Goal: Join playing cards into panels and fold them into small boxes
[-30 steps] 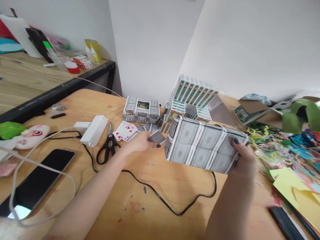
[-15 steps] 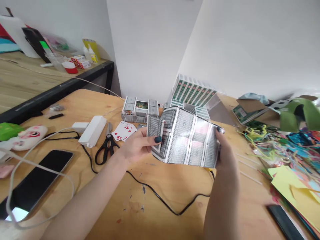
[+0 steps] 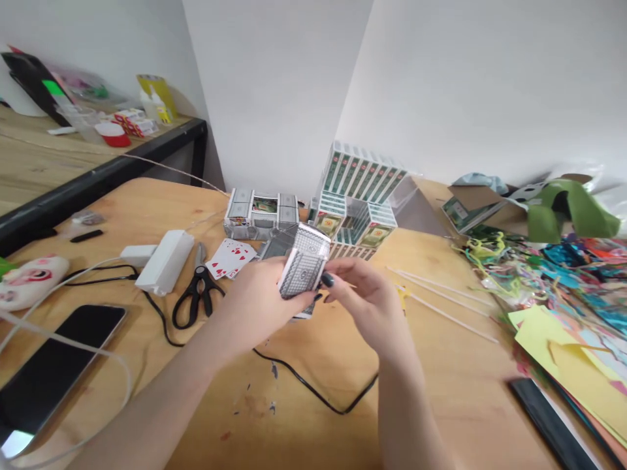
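Note:
A piece built from joined playing cards (image 3: pixel 304 264), grey-patterned backs outward, is held above the table with its narrow end towards me. My left hand (image 3: pixel 262 294) is wrapped round its left side, thumb along the lower edge. At its right edge, the thumb and fingers of my right hand (image 3: pixel 375 303) pinch the card border. The far part of the piece is hidden behind my left hand. Just behind stands a box-like form of the same cards (image 3: pixel 262 215), with an opening in its top. Loose heart cards (image 3: pixel 230 258) lie face up left of my hands.
Black-handled scissors (image 3: pixel 198 294), a white adapter (image 3: pixel 165 261) and a phone (image 3: pixel 63 365) lie to the left. Stacked card boxes (image 3: pixel 362 173) stand behind. White sticks (image 3: pixel 453 313), colourful scraps (image 3: pixel 558 274) and yellow paper (image 3: pixel 568 346) are on the right. A black cable (image 3: pixel 313 388) crosses the front.
The card piece has turned from its broad face to its narrow end. My right hand has moved left, from the far end to the near edge. The view has shifted slightly right.

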Tool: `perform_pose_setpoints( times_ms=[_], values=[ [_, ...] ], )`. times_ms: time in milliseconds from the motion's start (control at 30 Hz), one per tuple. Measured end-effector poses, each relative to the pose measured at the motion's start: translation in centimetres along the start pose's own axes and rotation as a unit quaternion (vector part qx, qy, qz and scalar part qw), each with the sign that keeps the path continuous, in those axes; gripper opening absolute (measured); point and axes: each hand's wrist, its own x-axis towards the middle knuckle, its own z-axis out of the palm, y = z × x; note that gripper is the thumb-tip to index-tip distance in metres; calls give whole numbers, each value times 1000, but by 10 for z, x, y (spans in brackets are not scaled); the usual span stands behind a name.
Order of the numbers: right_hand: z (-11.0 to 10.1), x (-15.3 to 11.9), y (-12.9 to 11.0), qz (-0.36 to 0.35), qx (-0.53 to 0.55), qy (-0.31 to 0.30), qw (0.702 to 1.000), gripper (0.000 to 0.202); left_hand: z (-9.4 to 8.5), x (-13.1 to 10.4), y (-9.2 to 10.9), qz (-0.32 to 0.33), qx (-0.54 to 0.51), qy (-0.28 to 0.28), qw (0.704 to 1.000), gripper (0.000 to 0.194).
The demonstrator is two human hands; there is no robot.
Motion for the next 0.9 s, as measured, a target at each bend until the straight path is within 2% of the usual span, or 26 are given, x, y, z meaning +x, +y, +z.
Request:
perform_pose_setpoints(
  times_ms=[100, 200, 300, 400, 500, 667, 900],
  values=[
    [16, 4, 10, 3, 69, 31, 997, 23, -2, 1, -2, 12, 33, -31, 999, 8],
    [20, 10, 20, 22, 114, 26, 993, 26, -4, 2, -7, 35, 64, -67, 995, 11],
    [18, 15, 26, 46, 140, 16, 989, 27, -8, 1, -12, 36, 61, -98, 993, 36],
    [11, 18, 27, 57, 181, 16, 982, 25, -12, 1, -14, 16, 30, -101, 994, 61],
    [0, 21, 24, 69, 232, 21, 970, 22, -15, 4, -15, 5, -5, -114, 993, 76],
    [-15, 25, 23, 115, 265, 15, 957, 22, -12, 8, -21, 27, -15, -154, 988, 79],
    [-20, 26, 26, 143, 201, -11, 969, 25, -4, 8, -24, 81, -9, -177, 981, 86]
  ],
)
